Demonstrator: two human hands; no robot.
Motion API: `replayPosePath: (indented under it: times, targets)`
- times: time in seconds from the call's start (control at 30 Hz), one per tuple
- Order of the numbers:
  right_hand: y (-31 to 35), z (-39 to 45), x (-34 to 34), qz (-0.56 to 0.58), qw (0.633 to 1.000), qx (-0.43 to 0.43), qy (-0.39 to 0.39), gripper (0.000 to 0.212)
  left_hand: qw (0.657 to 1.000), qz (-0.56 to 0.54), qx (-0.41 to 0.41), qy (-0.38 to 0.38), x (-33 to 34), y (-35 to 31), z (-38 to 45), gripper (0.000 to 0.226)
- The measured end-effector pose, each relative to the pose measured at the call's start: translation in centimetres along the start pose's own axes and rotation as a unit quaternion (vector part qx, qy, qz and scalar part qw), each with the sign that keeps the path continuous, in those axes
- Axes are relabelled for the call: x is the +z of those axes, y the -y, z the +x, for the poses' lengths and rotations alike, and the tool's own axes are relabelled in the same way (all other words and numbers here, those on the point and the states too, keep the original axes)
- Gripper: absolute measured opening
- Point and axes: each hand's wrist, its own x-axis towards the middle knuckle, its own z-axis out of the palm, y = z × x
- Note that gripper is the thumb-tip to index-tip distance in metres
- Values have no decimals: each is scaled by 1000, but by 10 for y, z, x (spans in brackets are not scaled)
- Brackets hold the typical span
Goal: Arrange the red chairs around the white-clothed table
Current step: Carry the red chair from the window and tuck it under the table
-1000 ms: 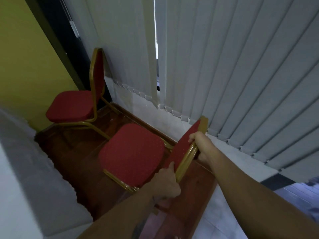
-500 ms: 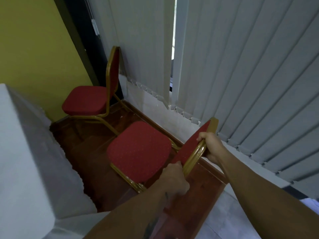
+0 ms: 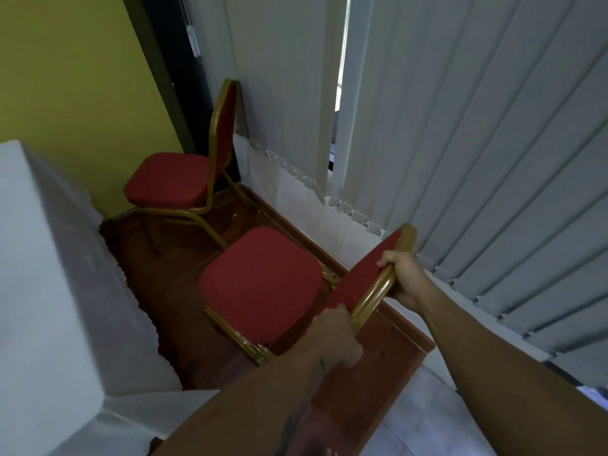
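Plainly, both hands are committed to the near red chair (image 3: 260, 284): the left hand (image 3: 335, 337) has its fingers (image 3: 329, 315) wrapped round the lower stretch of the gold backrest frame, and the right hand (image 3: 404, 278) is clenched on the same rail nearer the top corner. The chair sits on the raised wooden platform (image 3: 388, 350), its seat facing the white-clothed bench (image 3: 49, 274) at the left, its back close to the vertical blinds (image 3: 477, 143).

The chief risk, as I judge it, is that top corner of the backrest: it stands just beside the slats, so any swing toward the window could snag them or rattle their bottom chain. The platform edge is the second trap (the floor drops to grey tile at the right); a rear leg dragged off it would tip the chair. Pushed too far left, the seat could catch the hanging cloth and pull it. The far red chair (image 3: 171, 182) in the corner stands apart but near enough for the frames to clash.
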Motion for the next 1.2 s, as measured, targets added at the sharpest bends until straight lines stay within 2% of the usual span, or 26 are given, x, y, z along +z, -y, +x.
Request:
replayPosePath:
  times: [0.2,0.53,0.83,0.93,1.03,1.2]
  targets:
    - [-8,8,35,-28,999,-13,10,13,1000,-9,-14,-14,-20,31,-7,46]
    - [-12,21,122,-105,992,-5,70,11,996,-29,-59,-60,-50,100,-13,39]
    - [2,54,191,-173,970,-1,172,13,981,-91,-142,-100,-78,130,-3,42]
    - [12,77,208,-194,956,13,218,25,969,-141,-176,-101,-91,125,4,54]
    - [23,92,222,-218,942,22,252,28,959,-163,-202,-109,-101,119,11,66]
    - [41,115,242,-264,916,20,301,32,940,-192,-252,-126,-113,105,28,67]
